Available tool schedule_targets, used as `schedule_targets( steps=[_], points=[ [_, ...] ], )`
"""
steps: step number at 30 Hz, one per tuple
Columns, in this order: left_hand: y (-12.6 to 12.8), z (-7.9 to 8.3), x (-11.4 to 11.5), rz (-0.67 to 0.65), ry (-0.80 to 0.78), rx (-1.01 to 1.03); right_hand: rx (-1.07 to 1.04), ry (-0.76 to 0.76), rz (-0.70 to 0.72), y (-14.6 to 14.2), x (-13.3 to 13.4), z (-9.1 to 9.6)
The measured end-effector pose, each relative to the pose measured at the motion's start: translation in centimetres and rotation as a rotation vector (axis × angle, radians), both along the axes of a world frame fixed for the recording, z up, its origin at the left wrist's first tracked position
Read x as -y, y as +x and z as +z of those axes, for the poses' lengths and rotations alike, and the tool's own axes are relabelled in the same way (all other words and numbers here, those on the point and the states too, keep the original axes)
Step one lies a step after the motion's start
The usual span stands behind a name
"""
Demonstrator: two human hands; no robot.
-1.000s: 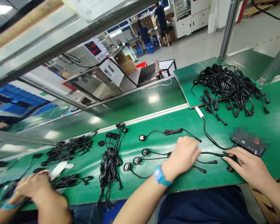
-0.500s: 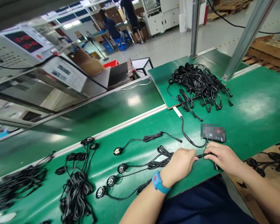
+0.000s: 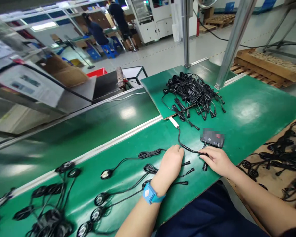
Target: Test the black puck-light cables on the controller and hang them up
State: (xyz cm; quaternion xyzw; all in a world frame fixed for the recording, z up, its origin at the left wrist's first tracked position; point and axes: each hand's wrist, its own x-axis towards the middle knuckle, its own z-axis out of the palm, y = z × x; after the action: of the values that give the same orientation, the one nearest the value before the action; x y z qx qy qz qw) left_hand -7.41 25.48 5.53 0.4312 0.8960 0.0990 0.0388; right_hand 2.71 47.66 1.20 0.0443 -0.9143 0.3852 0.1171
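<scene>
My left hand, with a blue wrist strap, reaches over the black cable of the farthest round lamp. Its fingers are curled down on that cable, the tips mostly hidden. Several loose connector ends stick out to the right of this hand. My right hand is closed around a thin black lead beside a small dark box, partly blurred out. Below its fingers a black connector hangs down. More round lamps lie at the left with their cables toward me.
A tangled heap of black cables rests on a raised green board. A white plug piece with a black lead lies before it. Bundled lamps are at lower left, more cables at right. A metal post rises behind.
My left hand has come away from the connector joint by my right hand and moved left to the far lamp's cable. Loose connector ends now show. The view has turned right.
</scene>
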Motion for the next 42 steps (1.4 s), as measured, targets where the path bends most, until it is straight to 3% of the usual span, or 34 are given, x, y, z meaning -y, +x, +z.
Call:
schedule_targets(
  steps=[4, 8, 18, 32, 42],
  points=[
    [1.1, -1.1, -1.2, -0.063, 0.32, 0.118, -0.033, -0.076, 0.022, 0.1, -0.1, -0.1],
    [2.1, -1.8, -2.2, -0.109, 0.42, 0.135, -0.066, -0.104, 0.052, 0.3, -0.1, -0.1],
    [2.1, -2.4, -2.6, -0.143, 0.248, -0.106, -0.096, 0.041, 0.07, 0.2, 0.0, -0.2],
    [2.3, -2.9, -3.9, -0.274, 0.268, -0.261, -0.032, 0.04, 0.155, -0.3, -1.8, -0.2],
    [2.3, -2.9, -5.2, -0.231, 0.256, -0.268, -0.256, 0.13, 0.081, -0.2, -2.3, -1.7]
  ],
)
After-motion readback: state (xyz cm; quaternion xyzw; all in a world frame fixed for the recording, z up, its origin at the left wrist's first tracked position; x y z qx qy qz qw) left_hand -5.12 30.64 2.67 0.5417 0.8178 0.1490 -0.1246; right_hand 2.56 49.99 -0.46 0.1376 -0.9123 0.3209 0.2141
